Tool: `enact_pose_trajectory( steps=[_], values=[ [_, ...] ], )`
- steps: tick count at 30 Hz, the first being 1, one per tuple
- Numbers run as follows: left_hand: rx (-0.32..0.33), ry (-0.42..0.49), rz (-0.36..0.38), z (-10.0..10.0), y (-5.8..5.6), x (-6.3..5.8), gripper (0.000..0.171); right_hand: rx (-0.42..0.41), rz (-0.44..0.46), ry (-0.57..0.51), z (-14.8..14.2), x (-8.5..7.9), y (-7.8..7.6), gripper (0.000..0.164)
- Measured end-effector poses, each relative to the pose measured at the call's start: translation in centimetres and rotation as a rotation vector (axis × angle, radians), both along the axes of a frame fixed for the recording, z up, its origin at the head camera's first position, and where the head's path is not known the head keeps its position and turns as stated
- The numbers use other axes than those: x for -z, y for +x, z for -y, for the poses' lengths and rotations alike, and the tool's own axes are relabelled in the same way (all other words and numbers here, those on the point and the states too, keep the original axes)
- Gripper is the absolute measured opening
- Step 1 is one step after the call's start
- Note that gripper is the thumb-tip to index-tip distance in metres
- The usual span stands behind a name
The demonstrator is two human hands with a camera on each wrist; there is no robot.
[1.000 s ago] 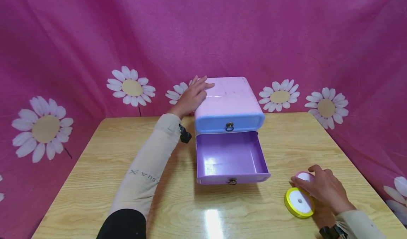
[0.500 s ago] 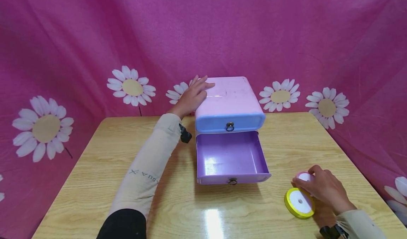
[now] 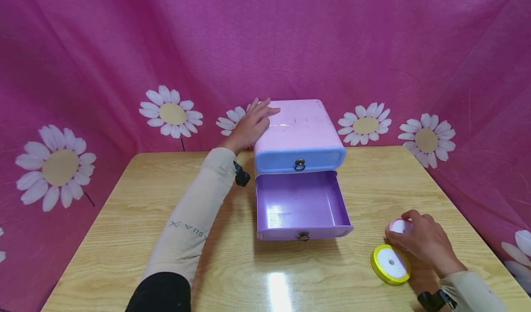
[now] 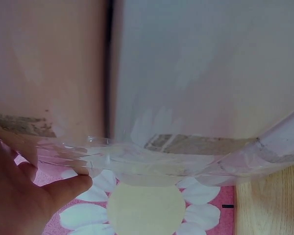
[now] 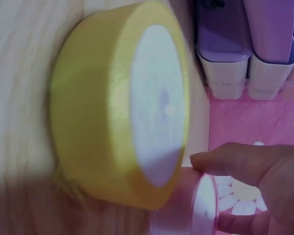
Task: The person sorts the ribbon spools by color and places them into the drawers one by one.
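Observation:
My left hand point(image 3: 249, 126) rests on the top left edge of a small pink plastic drawer cabinet point(image 3: 300, 125), its fingers extended over the top. In the left wrist view, the fingers point(image 4: 68, 191) touch clear tape along the cabinet's edge. A purple drawer point(image 3: 304, 232) is pulled out below a closed blue drawer point(image 3: 269, 161); nothing lies in the visible part of it. At the right, my right hand point(image 3: 427, 240) pinches a pink ribbon spool point(image 5: 205, 208) between thumb and fingers. Close beside it lies a yellow ribbon spool point(image 3: 391, 263), flat on the table.
The wooden table point(image 3: 199, 275) reaches back to a pink curtain point(image 3: 265, 40) printed with white daisies. In the right wrist view another purple drawer point(image 5: 225, 34) shows beneath the pulled-out one, closed.
My right hand and the pink ribbon spool have shifted slightly away from the yellow spool, toward the back of the table. My left hand and the cabinet have stayed put.

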State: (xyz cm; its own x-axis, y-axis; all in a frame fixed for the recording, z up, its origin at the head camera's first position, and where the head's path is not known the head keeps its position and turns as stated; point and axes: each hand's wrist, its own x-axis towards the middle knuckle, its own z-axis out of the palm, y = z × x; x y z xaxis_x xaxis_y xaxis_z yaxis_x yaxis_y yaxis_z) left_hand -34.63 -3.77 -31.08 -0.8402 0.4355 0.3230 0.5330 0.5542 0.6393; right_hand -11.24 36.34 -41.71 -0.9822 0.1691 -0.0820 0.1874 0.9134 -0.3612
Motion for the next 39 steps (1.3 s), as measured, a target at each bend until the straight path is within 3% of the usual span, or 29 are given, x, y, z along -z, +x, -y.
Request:
enact_pose_trajectory(
  steps=[7, 15, 27, 39],
  values=[
    [0.008, 0.006, 0.012, 0.1, 0.0, -0.2, 0.046, -0.016, -0.102, -0.013, 1.1, -0.7, -0.5, 0.068],
    [0.001, 0.002, 0.013, 0.2, 0.1, -0.2, 0.045, -0.099, -0.249, -0.033, 3.3, -2.4, -1.0, 0.058],
    [0.008, -0.016, -0.023, 0.1, 0.0, -0.1, 0.047, -0.191, -0.447, -0.084, 6.3, -5.1, -1.1, 0.062],
    [-0.004, -0.008, -0.007, 0.1, 0.0, -0.1, 0.046, -0.286, -0.555, -0.113, 10.3, -6.7, -0.9, 0.064]
  ],
)
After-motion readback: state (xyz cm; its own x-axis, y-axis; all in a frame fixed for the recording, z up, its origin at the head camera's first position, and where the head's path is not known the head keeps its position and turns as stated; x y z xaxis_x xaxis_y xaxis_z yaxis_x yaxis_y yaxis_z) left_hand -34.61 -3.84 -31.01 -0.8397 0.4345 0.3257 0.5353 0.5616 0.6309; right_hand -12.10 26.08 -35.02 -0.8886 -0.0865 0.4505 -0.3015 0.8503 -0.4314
